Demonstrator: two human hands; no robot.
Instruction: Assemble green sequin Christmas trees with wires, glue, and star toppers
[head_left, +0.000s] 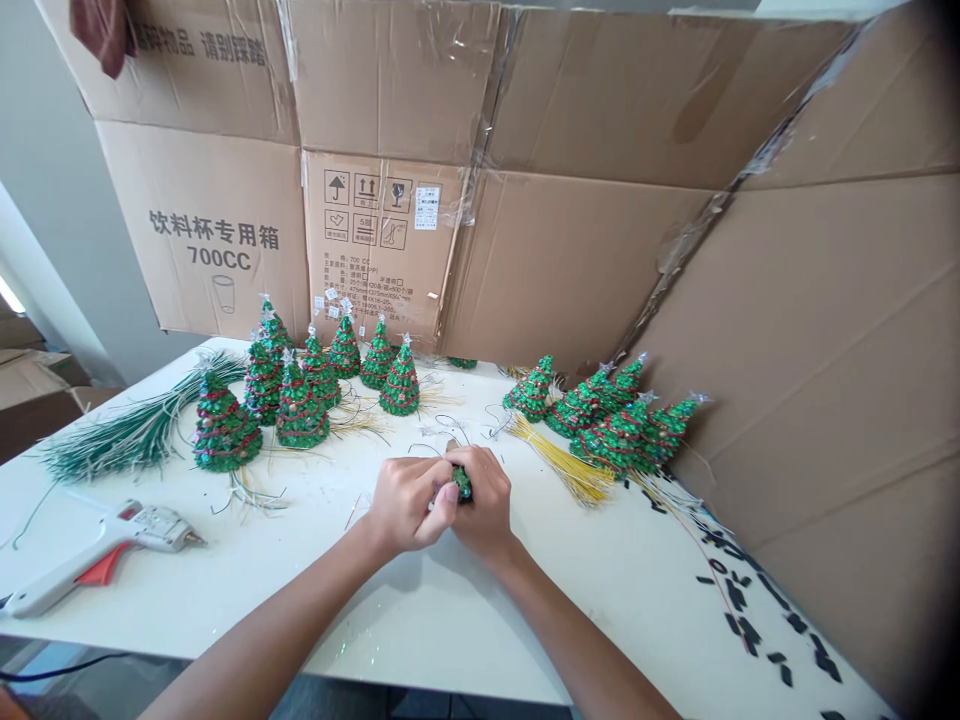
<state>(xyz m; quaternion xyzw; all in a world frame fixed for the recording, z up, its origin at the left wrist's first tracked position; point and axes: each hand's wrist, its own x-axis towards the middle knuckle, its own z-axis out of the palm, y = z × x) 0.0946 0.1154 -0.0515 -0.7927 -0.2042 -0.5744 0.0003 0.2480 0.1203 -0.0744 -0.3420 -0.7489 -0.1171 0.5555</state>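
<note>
My left hand (405,503) and my right hand (486,500) meet over the middle of the white table (420,610), both closed around a small green glittery tree (461,484) of which only a bit shows between the fingers. Thin wires (442,432) lie just beyond my knuckles. Several finished little green trees with red trim and silver stars stand upright at the back left (300,385). More of them lie tipped over in a heap at the right (615,420).
A white glue gun (105,550) lies at the left front. Green tinsel stems (127,435) fan out at the left, yellow wires (562,465) at the right. Cardboard walls (570,250) close the back and right. Black scraps (739,600) dot the right edge.
</note>
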